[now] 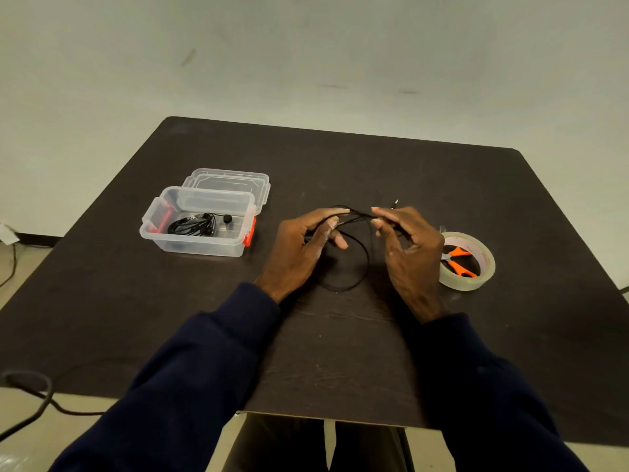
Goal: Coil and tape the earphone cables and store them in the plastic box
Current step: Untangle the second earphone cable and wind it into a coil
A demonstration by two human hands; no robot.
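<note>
Red print inside the tape roll, too small to read. Both hands grip the black earphone cable above the table: left hand has fingers curled round the strands, right hand pinches them, plug poking out past its fingertips. A loop hangs between the hands. Plastic box well left, lid off behind it, another coiled earphone inside. Orange scissors lie inside the tape roll, just right of the right hand.

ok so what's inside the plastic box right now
A coiled black earphone cable lies on the floor of the plastic box, a round earbud at its right end. The lid lies behind the box. Whether the coil is taped, or hides anything beneath, cannot be seen.
</note>
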